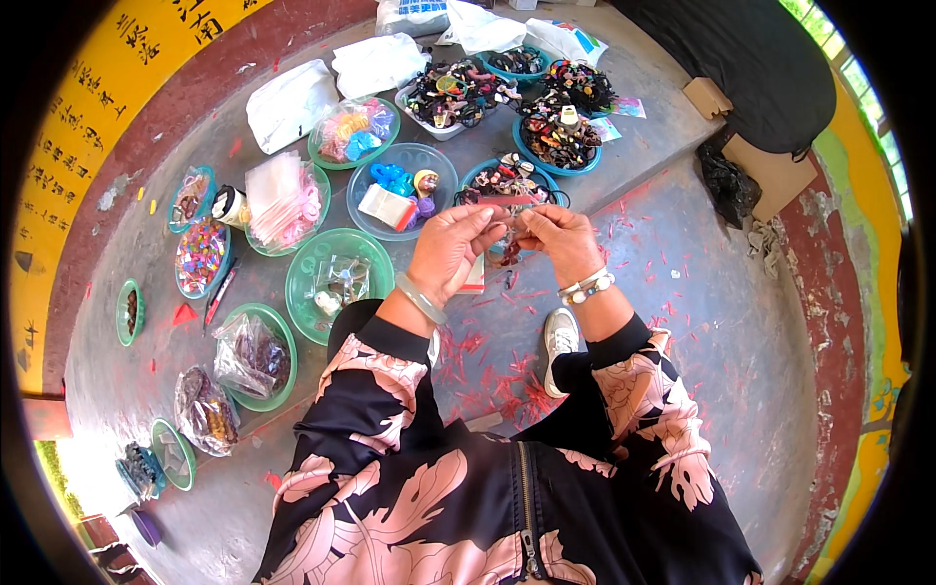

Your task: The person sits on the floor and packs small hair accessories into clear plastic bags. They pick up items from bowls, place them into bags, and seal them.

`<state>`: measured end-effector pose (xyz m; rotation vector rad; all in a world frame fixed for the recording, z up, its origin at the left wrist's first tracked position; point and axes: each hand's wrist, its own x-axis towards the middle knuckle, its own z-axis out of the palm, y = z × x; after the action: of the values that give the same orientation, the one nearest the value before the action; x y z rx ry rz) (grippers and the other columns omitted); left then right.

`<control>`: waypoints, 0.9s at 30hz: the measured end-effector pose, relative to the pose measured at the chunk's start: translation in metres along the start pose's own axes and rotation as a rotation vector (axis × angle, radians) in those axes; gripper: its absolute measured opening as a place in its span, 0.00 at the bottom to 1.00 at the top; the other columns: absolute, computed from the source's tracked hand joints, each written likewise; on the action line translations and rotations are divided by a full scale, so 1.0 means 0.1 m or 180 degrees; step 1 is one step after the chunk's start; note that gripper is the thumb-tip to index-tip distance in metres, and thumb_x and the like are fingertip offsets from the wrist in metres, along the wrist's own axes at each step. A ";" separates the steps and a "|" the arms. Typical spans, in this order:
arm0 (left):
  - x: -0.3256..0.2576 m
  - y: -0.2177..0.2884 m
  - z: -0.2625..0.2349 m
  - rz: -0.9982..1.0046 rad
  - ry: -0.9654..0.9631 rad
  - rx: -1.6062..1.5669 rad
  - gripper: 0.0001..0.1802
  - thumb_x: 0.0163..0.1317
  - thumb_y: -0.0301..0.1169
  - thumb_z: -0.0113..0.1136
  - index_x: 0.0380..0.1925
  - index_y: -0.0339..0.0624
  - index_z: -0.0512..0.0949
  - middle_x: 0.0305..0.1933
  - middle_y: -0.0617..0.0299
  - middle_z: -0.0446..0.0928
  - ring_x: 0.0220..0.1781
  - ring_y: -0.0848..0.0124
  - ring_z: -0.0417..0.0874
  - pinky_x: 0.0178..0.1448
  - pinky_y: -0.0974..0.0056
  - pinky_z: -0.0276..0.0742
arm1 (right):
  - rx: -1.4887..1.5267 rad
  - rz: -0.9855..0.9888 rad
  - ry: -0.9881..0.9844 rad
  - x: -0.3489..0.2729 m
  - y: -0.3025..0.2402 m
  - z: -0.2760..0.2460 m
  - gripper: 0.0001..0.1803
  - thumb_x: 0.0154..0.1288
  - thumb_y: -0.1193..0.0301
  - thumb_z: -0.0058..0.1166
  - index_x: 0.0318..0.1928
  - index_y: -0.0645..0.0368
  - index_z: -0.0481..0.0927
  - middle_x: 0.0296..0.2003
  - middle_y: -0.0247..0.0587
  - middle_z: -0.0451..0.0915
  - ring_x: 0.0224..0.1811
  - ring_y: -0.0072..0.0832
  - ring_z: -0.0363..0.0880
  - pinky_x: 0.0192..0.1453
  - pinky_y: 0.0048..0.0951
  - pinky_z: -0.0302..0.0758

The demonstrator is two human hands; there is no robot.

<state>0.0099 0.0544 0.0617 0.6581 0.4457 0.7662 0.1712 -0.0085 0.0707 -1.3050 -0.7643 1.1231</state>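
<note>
In front of my body, my left hand [450, 252] and my right hand [567, 246] are raised close together. The fingertips of both pinch a thin reddish strip [509, 200] that spans the gap between them; its exact kind is too small to tell. Just beyond the fingers stands a blue basket of dark hair ties with small ornaments [507, 178]. Left of my left hand is a clear bluish bowl [366, 216] with a white box, blue pieces and a small figure. A green bowl [304, 292] near my left wrist contains clear packets.
More bowls of trinkets line the ledge, including colourful beads [203, 255], clear bags [283, 195] and hair ties [458, 93]. A box cutter [220, 297] lies beside the beads. White sacks [291, 105] stand behind. Red scraps [468, 375] litter the floor around my shoes [562, 341].
</note>
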 end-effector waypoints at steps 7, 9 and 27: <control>0.02 -0.01 0.00 -0.0082 -0.0038 -0.0079 0.12 0.64 0.26 0.48 0.41 0.27 0.73 0.47 0.48 0.75 0.47 0.67 0.78 0.53 0.69 0.76 | 0.0200 0.0035 -0.0023 -0.01 -0.02 -0.03 0.11 0.62 0.69 0.53 0.36 0.66 0.79 0.30 0.38 0.80 0.29 0.23 0.79 0.33 0.22 0.77; 0.02 -0.01 0.00 -0.0062 -0.0031 -0.0019 0.12 0.64 0.26 0.48 0.41 0.27 0.73 0.46 0.48 0.75 0.48 0.66 0.78 0.54 0.68 0.76 | 0.0194 0.0049 -0.0029 -0.01 -0.01 -0.03 0.11 0.62 0.69 0.53 0.36 0.66 0.79 0.30 0.38 0.80 0.29 0.23 0.78 0.33 0.22 0.77; 0.01 -0.15 0.10 0.0300 -0.0134 0.1771 0.14 0.66 0.27 0.44 0.48 0.29 0.71 0.47 0.55 0.75 0.47 0.71 0.78 0.51 0.70 0.75 | -0.3502 -0.3271 0.0761 -0.13 -0.17 0.14 0.03 0.46 0.72 0.57 0.26 0.51 0.81 0.26 0.29 0.75 0.34 0.30 0.73 0.47 0.34 0.64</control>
<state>0.0237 0.0436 0.0579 1.2187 0.5991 0.7174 0.1582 -0.0141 0.0917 -1.5081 -1.7016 -0.3766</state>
